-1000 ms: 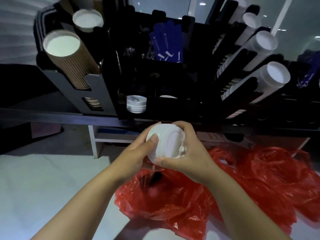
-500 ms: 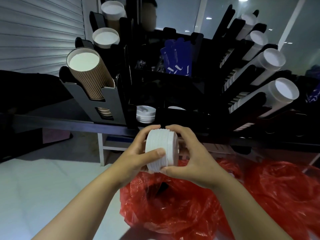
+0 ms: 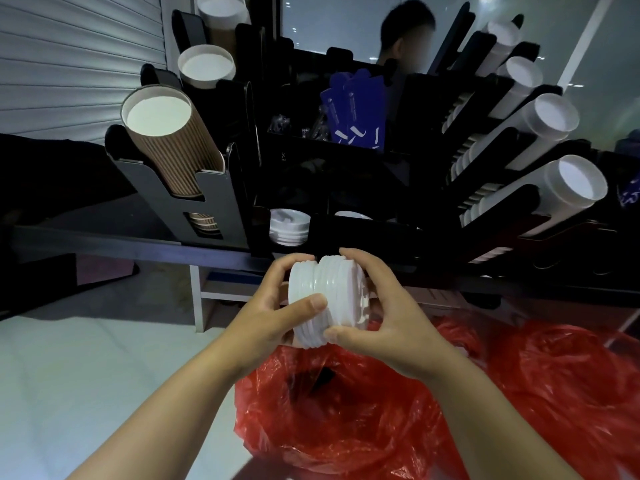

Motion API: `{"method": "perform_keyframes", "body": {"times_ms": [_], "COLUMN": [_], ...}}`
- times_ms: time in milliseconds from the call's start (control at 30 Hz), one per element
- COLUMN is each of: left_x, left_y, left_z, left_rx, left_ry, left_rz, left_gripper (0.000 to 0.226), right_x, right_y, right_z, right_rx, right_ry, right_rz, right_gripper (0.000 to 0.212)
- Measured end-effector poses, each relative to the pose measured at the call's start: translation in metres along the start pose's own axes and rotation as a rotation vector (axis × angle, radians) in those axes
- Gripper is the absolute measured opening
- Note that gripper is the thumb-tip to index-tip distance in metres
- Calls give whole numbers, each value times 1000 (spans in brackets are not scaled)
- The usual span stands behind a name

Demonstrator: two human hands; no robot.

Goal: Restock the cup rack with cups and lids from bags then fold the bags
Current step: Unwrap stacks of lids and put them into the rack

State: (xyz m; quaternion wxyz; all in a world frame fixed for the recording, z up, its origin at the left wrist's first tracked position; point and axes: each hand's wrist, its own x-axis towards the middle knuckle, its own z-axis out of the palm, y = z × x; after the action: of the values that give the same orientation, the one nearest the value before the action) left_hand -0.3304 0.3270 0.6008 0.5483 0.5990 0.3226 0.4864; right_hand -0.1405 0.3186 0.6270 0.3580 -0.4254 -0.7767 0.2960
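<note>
1. The black cup rack point(image 3: 214, 195) stands on a dark counter point(image 3: 104, 242), and every place below is given relative to it.
2. A stack of white lids point(image 3: 329, 299) lies on its side in the air just in front of the rack's lower front edge, held between both hands.
3. The left hand point(image 3: 273, 313) grips the stack's left end, with its fingers curled over the top and its thumb laid across the near side.
4. The right hand point(image 3: 381, 317) grips the right end, with its fingers arched over the top and its thumb pressing the stack's lower near edge.
5. A short pile of lids point(image 3: 289, 226) sits in the rack's lower middle compartment, just behind the held stack.
6. Tilted sleeves of brown ribbed cups point(image 3: 166, 140) fill the rack's left side, and tilted white cups point(image 3: 554, 188) fill its right side.
7. Blue packets point(image 3: 356, 109) stand in the rack's upper middle compartment.
8. A red plastic bag point(image 3: 346, 427) lies below and in front of the rack, under the hands, with its mouth gaping.
9. A second red bag point(image 3: 571, 382) lies under the rack's right side.
10. Another person point(image 3: 405, 32) shows behind the rack's top edge.
</note>
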Motion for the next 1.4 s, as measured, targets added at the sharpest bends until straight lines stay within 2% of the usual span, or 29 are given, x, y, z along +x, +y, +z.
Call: {"method": "perform_keyframes", "body": {"times_ms": [100, 233, 333, 433, 500, 733, 933, 1033, 1167, 1300, 1400], "left_x": [0, 1, 1, -1, -2, -2, 0, 2, 3, 3, 3], "left_y": [-1, 2, 14, 28, 35, 44, 42, 40, 37, 32, 29], "left_z": [-1, -13, -23, -33, -38, -44, -44, -44, -43, -45, -46], "left_rx": [26, 132, 389, 859, 1030, 1212, 1307, 1322, 1312, 1300, 1296], "left_ry": [36, 114, 203, 248, 253, 240, 201, 190, 174, 174, 177], "left_rz": [14, 29, 35, 27, 18, 16, -20, -29, -54, -73, -84], "left_gripper": [61, 80, 80, 84, 86, 89, 89, 88, 88, 90, 91], "right_x": [2, 13, 31, 57, 79, 160, 185, 188, 189, 181, 178], "right_y": [3, 1, -7, -22, -33, -48, -43, -39, -34, -38, -42], "right_z": [3, -4, -13, -23, -29, -25, -11, -7, -7, -11, -14], "right_rx": [21, 35, -75, -260, -398, -824, -1267, -1285, -1245, -931, -908], "right_ry": [-9, 58, 137, 227, 250, 87, 74, 23, -120, -352, -372], "right_rz": [11, 46, 54, -20, -69, -21, -239, -272, -134, 7, 8], "right_gripper": [89, 87, 84, 84, 83, 77, 73, 68, 69, 58, 58]}}
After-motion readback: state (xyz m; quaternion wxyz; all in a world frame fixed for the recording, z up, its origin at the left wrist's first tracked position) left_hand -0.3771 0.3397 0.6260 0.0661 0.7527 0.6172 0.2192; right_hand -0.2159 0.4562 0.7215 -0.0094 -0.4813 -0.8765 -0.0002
